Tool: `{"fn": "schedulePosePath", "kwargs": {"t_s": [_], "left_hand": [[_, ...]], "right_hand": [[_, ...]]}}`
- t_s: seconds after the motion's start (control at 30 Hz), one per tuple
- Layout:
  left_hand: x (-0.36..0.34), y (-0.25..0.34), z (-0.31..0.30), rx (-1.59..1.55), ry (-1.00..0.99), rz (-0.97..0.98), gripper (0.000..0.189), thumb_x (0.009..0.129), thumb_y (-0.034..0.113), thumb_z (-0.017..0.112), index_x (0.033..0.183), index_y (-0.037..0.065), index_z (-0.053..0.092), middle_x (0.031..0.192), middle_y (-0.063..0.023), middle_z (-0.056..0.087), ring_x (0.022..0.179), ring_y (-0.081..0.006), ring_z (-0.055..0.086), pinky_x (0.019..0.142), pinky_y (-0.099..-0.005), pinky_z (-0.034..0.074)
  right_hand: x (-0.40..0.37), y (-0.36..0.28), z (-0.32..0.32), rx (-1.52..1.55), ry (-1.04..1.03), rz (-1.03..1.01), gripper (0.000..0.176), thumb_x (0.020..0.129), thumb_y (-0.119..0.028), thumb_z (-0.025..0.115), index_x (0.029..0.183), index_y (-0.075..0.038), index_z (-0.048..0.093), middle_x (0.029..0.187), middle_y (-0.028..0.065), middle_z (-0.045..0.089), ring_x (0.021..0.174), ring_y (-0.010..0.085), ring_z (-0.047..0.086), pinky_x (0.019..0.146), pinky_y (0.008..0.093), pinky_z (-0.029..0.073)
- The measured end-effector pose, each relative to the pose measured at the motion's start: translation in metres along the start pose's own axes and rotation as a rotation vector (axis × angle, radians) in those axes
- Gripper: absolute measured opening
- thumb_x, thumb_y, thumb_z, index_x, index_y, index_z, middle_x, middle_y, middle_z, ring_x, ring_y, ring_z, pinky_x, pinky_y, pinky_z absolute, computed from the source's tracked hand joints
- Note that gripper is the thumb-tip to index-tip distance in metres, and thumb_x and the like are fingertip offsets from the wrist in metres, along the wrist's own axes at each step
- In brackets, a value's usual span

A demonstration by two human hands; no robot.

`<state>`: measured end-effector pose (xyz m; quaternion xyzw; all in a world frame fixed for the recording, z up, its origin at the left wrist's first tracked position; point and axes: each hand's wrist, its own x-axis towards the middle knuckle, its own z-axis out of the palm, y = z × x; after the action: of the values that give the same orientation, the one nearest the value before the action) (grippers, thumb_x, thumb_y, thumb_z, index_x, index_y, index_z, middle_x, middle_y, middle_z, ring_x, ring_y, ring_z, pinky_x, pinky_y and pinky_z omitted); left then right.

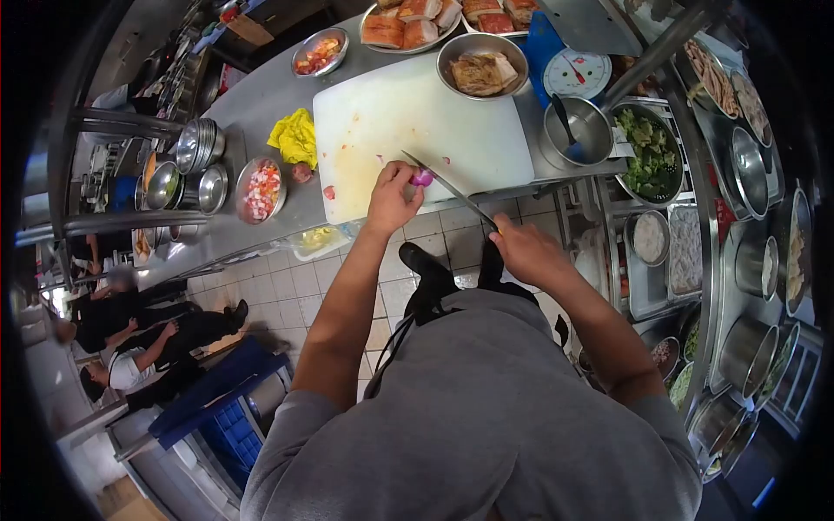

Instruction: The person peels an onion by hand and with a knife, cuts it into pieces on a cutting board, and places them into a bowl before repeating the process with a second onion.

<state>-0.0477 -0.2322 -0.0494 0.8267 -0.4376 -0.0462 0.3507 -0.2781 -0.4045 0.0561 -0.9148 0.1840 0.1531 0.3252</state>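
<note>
A purple piece of red onion [422, 177] lies at the near edge of the white cutting board [469, 139]. My left hand [395, 198] has its fingers curled against the onion's left side, holding it on the board. My right hand [526, 247] is closed round the handle of a long kitchen knife [458, 194]. Its blade slants up and left across the onion, with the tip over the board. Small red and purple scraps are scattered on the board. A crumpled yellow cloth [295, 136] touches the board's left side, with a round reddish onion [301, 173] below it.
A bowl of chopped onion [261, 190] stands at left. Behind the board are a bowl with cooked meat [482, 73], trays of roast pork [404, 30] and a kitchen scale [578, 72]. A metal pot with a ladle [577, 130] is at right. Other people [139, 356] are at far left.
</note>
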Motion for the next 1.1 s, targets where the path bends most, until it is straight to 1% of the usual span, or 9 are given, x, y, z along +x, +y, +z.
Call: {"fn": "schedulePosePath", "kwargs": {"t_s": [0.07, 0.13, 0.4, 0.5, 0.57, 0.67, 0.73, 0.83, 1.1], "left_hand": [[0.001, 0.006, 0.0, -0.055, 0.005, -0.029, 0.03, 0.075, 0.011, 0.074, 0.104, 0.006, 0.064, 0.102, -0.011, 0.059, 0.096, -0.0287, 0.06, 0.086, -0.0383, 0.052], [0.002, 0.01, 0.002, 0.031, 0.061, 0.023, 0.029, 0.075, 0.011, 0.074, 0.102, 0.006, 0.065, 0.1, -0.0112, 0.059, 0.092, -0.0288, 0.061, 0.084, -0.0377, 0.052], [0.001, 0.009, 0.004, 0.086, 0.095, 0.04, 0.032, 0.075, 0.011, 0.075, 0.105, 0.007, 0.066, 0.099, -0.0114, 0.061, 0.092, -0.0298, 0.061, 0.084, -0.0381, 0.052], [0.002, 0.002, 0.008, 0.063, 0.099, 0.018, 0.032, 0.075, 0.012, 0.075, 0.106, 0.007, 0.067, 0.1, -0.0114, 0.061, 0.093, -0.0298, 0.062, 0.083, -0.0382, 0.053], [-0.003, 0.002, 0.01, 0.05, 0.099, 0.015, 0.032, 0.075, 0.012, 0.075, 0.106, 0.008, 0.067, 0.1, -0.0113, 0.062, 0.093, -0.0296, 0.062, 0.083, -0.0382, 0.053], [0.001, 0.004, 0.004, 0.034, 0.087, -0.002, 0.031, 0.075, 0.011, 0.075, 0.105, 0.008, 0.067, 0.1, -0.0114, 0.062, 0.093, -0.0296, 0.063, 0.082, -0.038, 0.053], [0.0, 0.009, 0.002, 0.033, 0.071, -0.009, 0.026, 0.077, 0.009, 0.073, 0.102, 0.007, 0.065, 0.097, -0.0106, 0.063, 0.086, -0.0266, 0.065, 0.079, -0.0358, 0.054], [-0.003, 0.01, 0.002, 0.0, 0.085, -0.04, 0.027, 0.077, 0.011, 0.073, 0.103, 0.009, 0.066, 0.099, -0.0116, 0.062, 0.09, -0.03, 0.063, 0.081, -0.0378, 0.053], [-0.002, 0.005, 0.008, 0.061, 0.128, -0.025, 0.025, 0.077, 0.013, 0.073, 0.1, 0.008, 0.065, 0.096, -0.0105, 0.063, 0.086, -0.0293, 0.064, 0.08, -0.0384, 0.053]], "right_hand": [[-0.011, 0.0, -0.011, -0.045, 0.01, -0.024, 0.029, 0.102, -0.027, 0.046, 0.116, -0.003, 0.051, 0.086, 0.0227, 0.069, 0.085, 0.0444, 0.067, 0.074, 0.0565, 0.05], [-0.017, -0.001, -0.023, -0.078, 0.0, -0.018, 0.028, 0.102, -0.027, 0.047, 0.114, -0.003, 0.052, 0.085, 0.0226, 0.069, 0.085, 0.0443, 0.067, 0.074, 0.0562, 0.051], [-0.009, 0.003, -0.039, -0.146, -0.101, -0.026, 0.027, 0.102, -0.027, 0.048, 0.111, -0.002, 0.053, 0.085, 0.0226, 0.069, 0.086, 0.044, 0.067, 0.075, 0.0559, 0.051], [0.01, 0.012, -0.014, -0.135, -0.129, -0.03, 0.026, 0.102, -0.027, 0.048, 0.112, -0.003, 0.052, 0.089, 0.0235, 0.069, 0.089, 0.0441, 0.067, 0.076, 0.056, 0.051], [0.028, 0.028, 0.026, -0.051, -0.051, -0.012, 0.025, 0.102, -0.027, 0.047, 0.113, -0.004, 0.051, 0.09, 0.0239, 0.068, 0.091, 0.0443, 0.067, 0.077, 0.056, 0.051], [0.048, 0.029, 0.047, -0.012, 0.015, 0.0, 0.026, 0.102, -0.027, 0.047, 0.114, -0.005, 0.05, 0.09, 0.0235, 0.068, 0.09, 0.0451, 0.066, 0.078, 0.0561, 0.051], [0.05, 0.023, 0.038, -0.017, 0.026, -0.03, 0.026, 0.102, -0.028, 0.047, 0.114, -0.005, 0.05, 0.089, 0.0231, 0.068, 0.089, 0.045, 0.066, 0.078, 0.0559, 0.051], [0.038, 0.01, 0.011, -0.042, 0.042, -0.062, 0.026, 0.102, -0.027, 0.047, 0.112, -0.004, 0.051, 0.088, 0.0227, 0.068, 0.088, 0.0446, 0.066, 0.077, 0.0556, 0.051], [-0.005, -0.006, -0.032, -0.128, -0.021, -0.057, 0.027, 0.101, -0.026, 0.048, 0.11, -0.001, 0.053, 0.087, 0.0224, 0.069, 0.087, 0.0431, 0.068, 0.076, 0.0536, 0.053]]}}
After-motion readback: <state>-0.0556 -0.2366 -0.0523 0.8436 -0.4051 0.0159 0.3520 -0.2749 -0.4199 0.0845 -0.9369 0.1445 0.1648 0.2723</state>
